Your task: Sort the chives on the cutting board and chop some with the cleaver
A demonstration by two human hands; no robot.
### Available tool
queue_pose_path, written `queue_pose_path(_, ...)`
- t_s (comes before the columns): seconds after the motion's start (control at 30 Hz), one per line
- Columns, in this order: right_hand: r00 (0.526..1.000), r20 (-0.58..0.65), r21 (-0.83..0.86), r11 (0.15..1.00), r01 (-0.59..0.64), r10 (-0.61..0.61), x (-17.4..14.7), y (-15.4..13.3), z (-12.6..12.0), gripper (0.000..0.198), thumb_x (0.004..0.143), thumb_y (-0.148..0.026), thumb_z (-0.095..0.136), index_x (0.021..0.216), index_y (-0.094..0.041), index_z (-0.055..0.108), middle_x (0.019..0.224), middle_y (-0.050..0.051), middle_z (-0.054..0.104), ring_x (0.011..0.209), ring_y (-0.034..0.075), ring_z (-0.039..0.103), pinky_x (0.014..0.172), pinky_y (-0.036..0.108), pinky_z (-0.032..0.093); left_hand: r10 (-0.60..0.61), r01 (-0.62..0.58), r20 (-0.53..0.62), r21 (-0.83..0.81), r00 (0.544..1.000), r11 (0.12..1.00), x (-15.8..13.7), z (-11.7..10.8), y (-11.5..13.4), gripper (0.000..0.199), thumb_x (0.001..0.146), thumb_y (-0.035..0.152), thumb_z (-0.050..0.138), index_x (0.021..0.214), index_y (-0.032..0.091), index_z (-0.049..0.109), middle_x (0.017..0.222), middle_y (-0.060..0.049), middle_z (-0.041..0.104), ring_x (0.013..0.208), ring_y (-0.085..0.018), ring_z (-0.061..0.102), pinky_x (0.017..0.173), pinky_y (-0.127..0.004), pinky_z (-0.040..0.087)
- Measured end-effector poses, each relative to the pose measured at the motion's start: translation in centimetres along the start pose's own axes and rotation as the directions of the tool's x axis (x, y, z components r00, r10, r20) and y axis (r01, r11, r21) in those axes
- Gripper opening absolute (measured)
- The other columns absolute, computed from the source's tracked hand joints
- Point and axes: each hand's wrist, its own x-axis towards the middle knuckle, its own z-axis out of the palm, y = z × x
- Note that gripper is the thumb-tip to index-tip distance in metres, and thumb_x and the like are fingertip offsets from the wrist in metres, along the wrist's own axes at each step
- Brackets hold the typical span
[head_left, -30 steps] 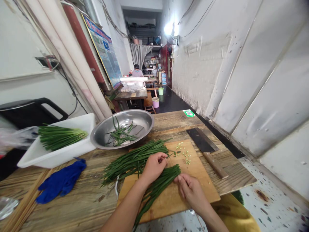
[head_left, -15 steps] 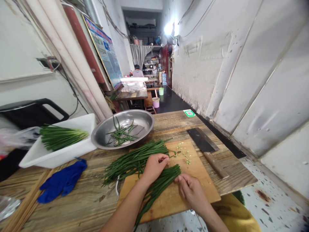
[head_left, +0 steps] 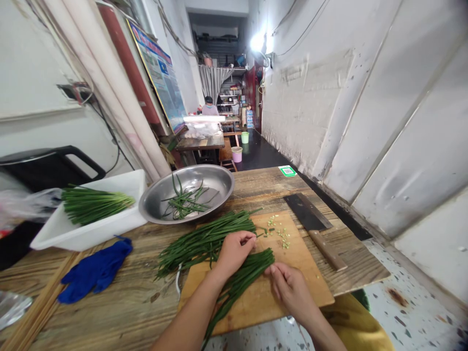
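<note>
Two bunches of green garlic chives lie on a wooden cutting board (head_left: pixel 300 263). My left hand (head_left: pixel 236 251) rests between them, thumb and fingers pinched by the cut ends of the far bunch (head_left: pixel 208 239); whatever is in that pinch is too small to make out. My right hand (head_left: pixel 292 290) has its fingers curled and closed at the cut ends of the near bunch (head_left: pixel 248 273). Small pale chopped bits (head_left: pixel 281 233) are scattered on the board beyond my hands. A cleaver (head_left: pixel 310 217) with a wooden handle lies right of the board.
A steel bowl (head_left: pixel 223 187) with loose chives stands behind the board. On the left are a white tub (head_left: pixel 137 187) holding another chive bunch (head_left: pixel 95 202), a blue glove (head_left: pixel 97 270) and wooden sticks (head_left: pixel 44 302). A person (head_left: pixel 209 107) is at a far table.
The view has shifted very slightly. Both hands and the chives keep nearly the same positions.
</note>
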Motion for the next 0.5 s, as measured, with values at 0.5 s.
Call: queue_pose_path(0.5, 1.0, -0.022, -0.039, 0.999, 0.006, -0.007, -0.08, -0.92, -0.13, 0.05, 0.082, -0.063, 0.039, 0.072, -0.017, 0.057, 0.041, -0.007, 0.036, 0.036, 0.008, 0.033, 0.038, 0.019, 0.025, -0.003, 0.003, 0.01, -0.006, 1.0, 1.0, -0.02, 0.03, -0.22, 0.021, 0.077, 0.028, 0.052, 0.079, 0.015, 0.069, 0.068, -0.003, 0.069, 0.064, -0.014, 0.062, 0.063, -0.023, 0.047)
